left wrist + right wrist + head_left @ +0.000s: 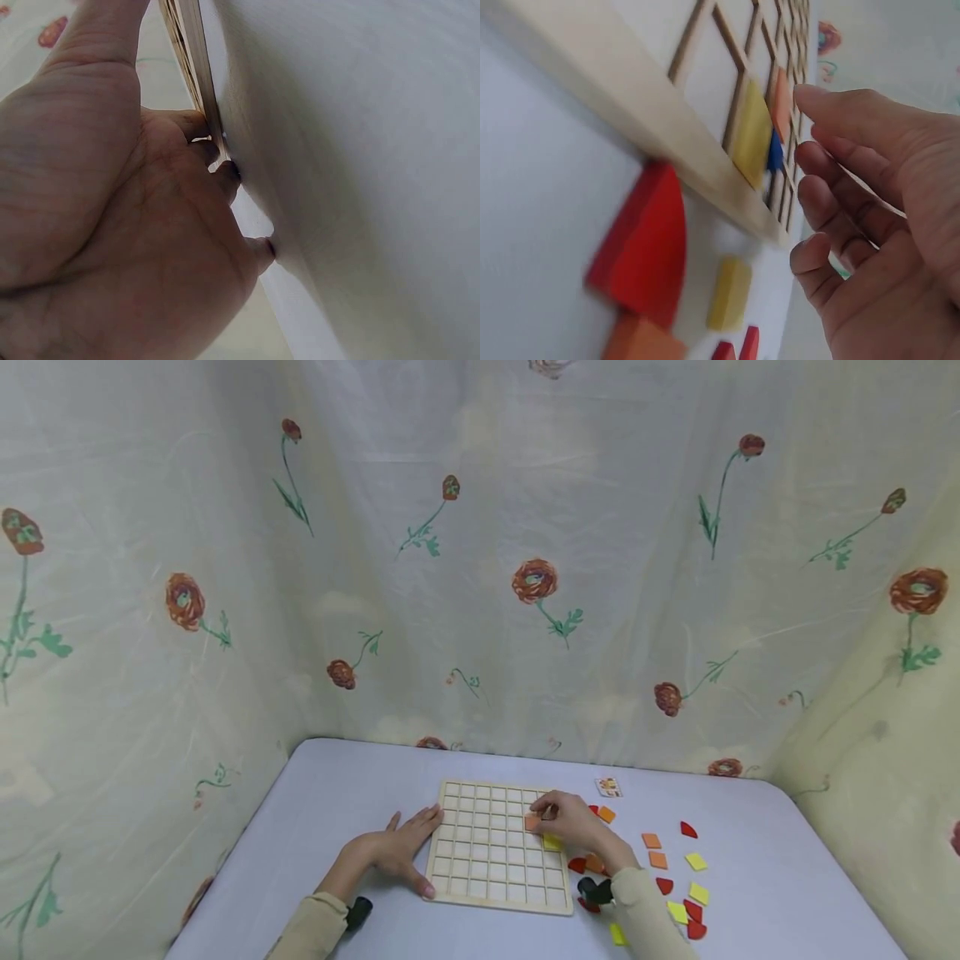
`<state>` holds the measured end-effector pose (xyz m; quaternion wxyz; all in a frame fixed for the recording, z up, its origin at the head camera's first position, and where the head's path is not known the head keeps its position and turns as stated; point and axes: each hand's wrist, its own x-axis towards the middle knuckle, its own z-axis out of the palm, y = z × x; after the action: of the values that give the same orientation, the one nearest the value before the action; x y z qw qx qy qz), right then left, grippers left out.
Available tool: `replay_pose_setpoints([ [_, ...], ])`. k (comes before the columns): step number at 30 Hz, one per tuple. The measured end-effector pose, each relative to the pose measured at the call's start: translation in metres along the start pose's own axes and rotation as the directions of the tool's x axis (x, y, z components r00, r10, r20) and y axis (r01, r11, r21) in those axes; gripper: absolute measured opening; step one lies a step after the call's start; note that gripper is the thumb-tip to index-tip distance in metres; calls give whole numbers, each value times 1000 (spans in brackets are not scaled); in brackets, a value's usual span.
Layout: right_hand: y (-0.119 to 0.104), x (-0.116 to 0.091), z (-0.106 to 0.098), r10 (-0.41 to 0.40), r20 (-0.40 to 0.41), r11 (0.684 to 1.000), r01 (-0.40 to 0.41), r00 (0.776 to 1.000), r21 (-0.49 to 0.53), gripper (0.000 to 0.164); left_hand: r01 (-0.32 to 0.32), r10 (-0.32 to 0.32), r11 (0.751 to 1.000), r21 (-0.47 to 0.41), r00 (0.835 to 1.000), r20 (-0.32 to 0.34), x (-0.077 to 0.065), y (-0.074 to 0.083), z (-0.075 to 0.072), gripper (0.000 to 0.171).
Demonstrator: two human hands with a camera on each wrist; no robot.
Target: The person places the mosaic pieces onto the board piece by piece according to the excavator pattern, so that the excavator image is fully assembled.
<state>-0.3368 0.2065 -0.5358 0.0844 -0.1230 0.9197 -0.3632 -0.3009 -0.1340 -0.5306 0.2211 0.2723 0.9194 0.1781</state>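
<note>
A light wooden grid board (pixel 491 852) lies on the table. My left hand (pixel 405 849) rests at its left edge, fingers spread and thumb near the front left corner. In the left wrist view, the fingertips (pixel 227 180) line up along the board's side. Over the board's right part, my right hand (pixel 573 822) has loosely bent fingers. Its thumb and fingertips are right at an orange square tile (pixel 781 105), which sits in a cell. Close by on the board are a yellow square tile (pixel 751 139) and a blue piece (pixel 775 154), hidden by the hand in the head view.
Right of the board lie several loose orange squares (pixel 651 841), yellow squares (pixel 696 862) and red quarter-round pieces (pixel 688 830). A small picture card (pixel 608 787) lies behind them. Flowered curtains (pixel 480 568) surround the white table (pixel 360 777).
</note>
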Motion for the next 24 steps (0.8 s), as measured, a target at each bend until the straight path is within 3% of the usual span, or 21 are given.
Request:
replay_pose_setpoints([
  [6,8,-5,-21,16,-87,999,-13,996,42,20,5,-5,1000,-7,1000,3,0,0,-1,123],
  [11,23,-10,-41,115,-131,993,-111,985,33,30,6,-6,1000,-4,1000,1,-1,-2,0,123],
  [18,46,-19,-59,213,-150,977,-212,965,22,38,6,-6,1000,-12,1000,0,-1,-2,0,124],
  [24,62,-23,-60,281,-143,960,-281,949,22,42,13,-13,1000,-13,1000,-2,-2,-1,0,124],
])
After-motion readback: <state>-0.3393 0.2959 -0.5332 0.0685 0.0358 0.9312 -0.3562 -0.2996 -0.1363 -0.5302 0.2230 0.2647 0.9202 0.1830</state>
